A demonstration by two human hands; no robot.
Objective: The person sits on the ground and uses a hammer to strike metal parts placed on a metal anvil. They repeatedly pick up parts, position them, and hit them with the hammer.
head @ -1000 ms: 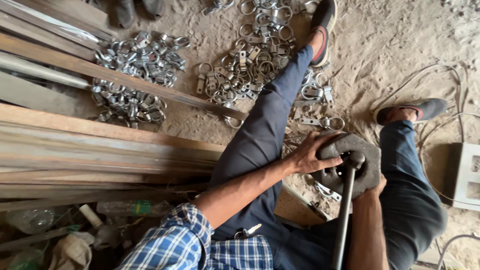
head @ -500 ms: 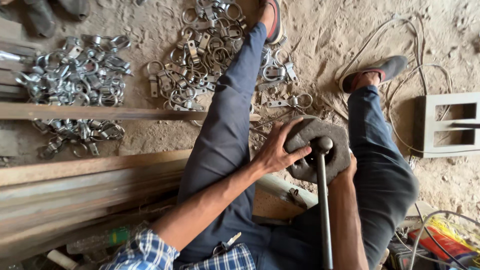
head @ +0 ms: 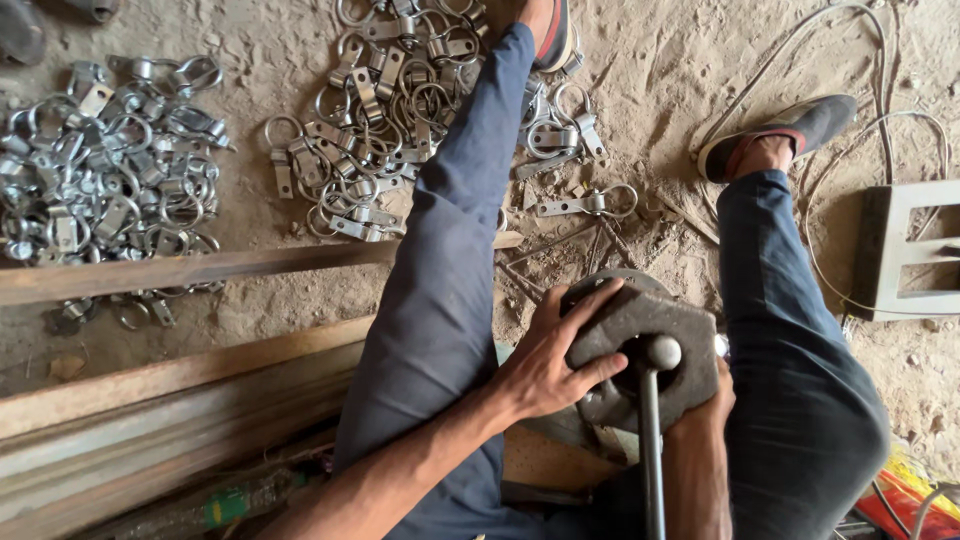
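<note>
A dark grey, rough-cast iron press head [head: 640, 350] with a round-topped steel rod [head: 650, 440] through its middle sits between the person's knees. The left hand [head: 545, 365] wraps its left edge, grip pressed against it; the right hand [head: 712, 400] cups it from below, grip mostly hidden. Silvery metal ring clamps [head: 380, 110] litter the sandy floor [head: 660, 80] beyond, and rusty steel bars [head: 170, 400] lie leftward.
</note>
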